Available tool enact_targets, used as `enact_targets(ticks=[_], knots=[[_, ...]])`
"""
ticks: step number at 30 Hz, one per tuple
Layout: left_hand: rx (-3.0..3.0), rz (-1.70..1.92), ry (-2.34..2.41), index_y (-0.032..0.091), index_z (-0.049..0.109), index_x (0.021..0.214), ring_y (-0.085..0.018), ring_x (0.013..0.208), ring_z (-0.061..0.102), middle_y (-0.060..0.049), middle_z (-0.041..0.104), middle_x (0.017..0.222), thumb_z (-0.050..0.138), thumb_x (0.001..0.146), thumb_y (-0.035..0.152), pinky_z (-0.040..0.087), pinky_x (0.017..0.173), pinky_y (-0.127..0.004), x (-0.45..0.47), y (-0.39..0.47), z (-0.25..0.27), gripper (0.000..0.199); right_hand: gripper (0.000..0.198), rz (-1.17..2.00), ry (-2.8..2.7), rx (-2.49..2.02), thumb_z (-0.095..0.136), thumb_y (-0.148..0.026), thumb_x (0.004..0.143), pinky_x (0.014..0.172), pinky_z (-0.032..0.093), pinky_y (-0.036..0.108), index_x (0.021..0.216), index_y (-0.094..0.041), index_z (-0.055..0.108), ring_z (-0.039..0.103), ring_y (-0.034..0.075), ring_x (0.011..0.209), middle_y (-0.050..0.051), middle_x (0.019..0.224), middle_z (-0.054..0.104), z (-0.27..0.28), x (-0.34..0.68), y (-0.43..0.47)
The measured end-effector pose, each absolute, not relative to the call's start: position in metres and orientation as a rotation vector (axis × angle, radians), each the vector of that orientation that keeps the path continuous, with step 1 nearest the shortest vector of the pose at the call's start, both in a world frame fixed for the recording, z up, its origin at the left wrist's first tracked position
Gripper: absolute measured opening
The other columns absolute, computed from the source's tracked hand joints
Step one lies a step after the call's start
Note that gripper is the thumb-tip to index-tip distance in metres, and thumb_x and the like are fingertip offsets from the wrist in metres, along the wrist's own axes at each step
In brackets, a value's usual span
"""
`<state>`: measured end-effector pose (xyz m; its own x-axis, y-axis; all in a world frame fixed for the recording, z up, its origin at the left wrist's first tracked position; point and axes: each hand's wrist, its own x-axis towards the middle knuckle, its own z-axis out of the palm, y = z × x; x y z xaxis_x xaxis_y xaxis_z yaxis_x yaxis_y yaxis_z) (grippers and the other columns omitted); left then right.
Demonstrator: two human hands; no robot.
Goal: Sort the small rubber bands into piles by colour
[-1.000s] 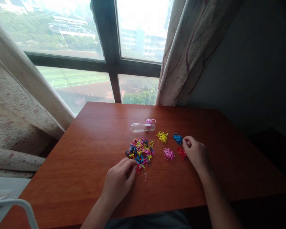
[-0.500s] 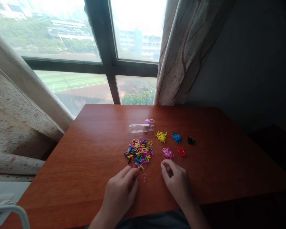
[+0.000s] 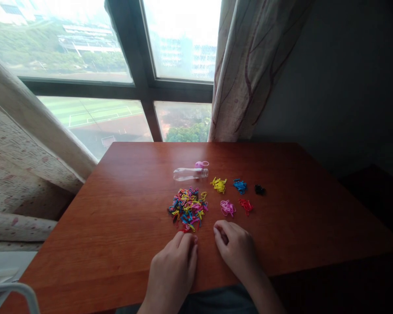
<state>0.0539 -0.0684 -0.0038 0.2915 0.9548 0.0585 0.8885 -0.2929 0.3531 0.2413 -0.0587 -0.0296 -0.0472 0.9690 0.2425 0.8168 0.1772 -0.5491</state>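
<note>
My left hand (image 3: 174, 266) is at the near edge of a mixed pile of colourful small rubber bands (image 3: 188, 207). Its thumb and fingers close around a single pale pink rubber band (image 3: 195, 239), partly covered by the fingertips. To the right, my right hand (image 3: 234, 244) rests with thumb and forefinger pinched together; whatever is between them is too small to make out. Just beyond it lie a pink heap (image 3: 228, 208) and a red heap (image 3: 246, 206) of bands. Farther back are yellow (image 3: 218, 185), blue (image 3: 240, 186) and black (image 3: 259, 189) heaps.
A clear plastic bottle (image 3: 190, 174) lies on its side behind the mixed pile, with a pink looped cap (image 3: 201, 164) beside it. The brown wooden table (image 3: 118, 196) reaches back to a window. Curtains (image 3: 245, 78) hang on both sides, and a white rail (image 3: 22, 288) shows at lower left.
My left hand has shifted right to the single pale pink band, which lay apart from its fingers before. The right hand has moved slightly left, still pinched. The view has shifted a little.
</note>
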Motion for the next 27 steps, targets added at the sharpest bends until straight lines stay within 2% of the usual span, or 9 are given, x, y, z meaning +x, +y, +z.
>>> enact_targets(ticks=[4, 9, 16, 20, 24, 27], knots=[[2.327, 0.382, 1.664, 0.024, 0.056, 0.084, -0.019, 0.073, 0.066, 0.001, 0.065, 0.082, 0.046, 0.094, 0.02, 0.041, 0.058, -0.028, 0.057, -0.06, -0.003, 0.016, 0.014, 0.363, -1.898, -1.67, 0.049, -0.018, 0.091, 0.063, 0.03, 0.026, 0.082, -0.022, 0.059, 0.056, 0.015, 0.063, -0.002, 0.068, 0.06, -0.028, 0.241, -0.059], [2.292, 0.517, 1.581, 0.025, 0.058, 0.089, -0.016, 0.079, 0.066, 0.001, 0.066, 0.09, 0.049, 0.093, 0.022, 0.042, 0.064, -0.025, 0.077, -0.03, 0.016, 0.011, 0.015, 0.335, -1.92, -1.669, 0.048, -0.017, 0.091, 0.062, 0.028, 0.026, 0.08, -0.021, 0.058, 0.056, 0.015, 0.065, -0.001, 0.069, 0.061, -0.026, 0.24, -0.058], [2.429, 0.377, 1.424, 0.025, 0.062, 0.088, -0.017, 0.077, 0.067, 0.0, 0.067, 0.094, 0.05, 0.092, 0.026, 0.04, 0.06, -0.026, 0.126, 0.022, 0.035, 0.013, 0.015, 0.308, -1.884, -1.692, 0.05, -0.013, 0.083, 0.059, 0.025, 0.027, 0.071, -0.021, 0.054, 0.056, 0.015, 0.062, 0.0, 0.066, 0.06, -0.029, 0.24, -0.057], [2.454, 0.371, 1.377, 0.024, 0.064, 0.086, -0.018, 0.077, 0.067, -0.001, 0.067, 0.093, 0.054, 0.09, 0.027, 0.042, 0.061, -0.026, 0.139, 0.031, 0.031, 0.011, 0.018, 0.272, -1.856, -1.704, 0.049, -0.014, 0.083, 0.059, 0.026, 0.028, 0.067, -0.02, 0.053, 0.057, 0.015, 0.06, 0.002, 0.065, 0.061, -0.032, 0.241, -0.057], [2.437, 0.407, 1.422, 0.024, 0.063, 0.094, -0.018, 0.08, 0.067, -0.002, 0.066, 0.1, 0.051, 0.092, 0.027, 0.044, 0.063, -0.027, 0.128, 0.029, 0.033, 0.013, 0.015, 0.32, -1.869, -1.677, 0.049, -0.015, 0.086, 0.06, 0.027, 0.027, 0.074, -0.02, 0.057, 0.057, 0.015, 0.063, 0.001, 0.067, 0.062, -0.029, 0.241, -0.057], [2.401, 0.466, 1.447, 0.024, 0.063, 0.093, -0.017, 0.082, 0.066, -0.002, 0.064, 0.097, 0.048, 0.094, 0.025, 0.045, 0.067, -0.026, 0.107, 0.022, 0.034, 0.016, 0.016, 0.354, -1.885, -1.661, 0.048, -0.015, 0.089, 0.061, 0.029, 0.026, 0.078, -0.021, 0.058, 0.057, 0.015, 0.064, 0.0, 0.068, 0.063, -0.024, 0.24, -0.057]])
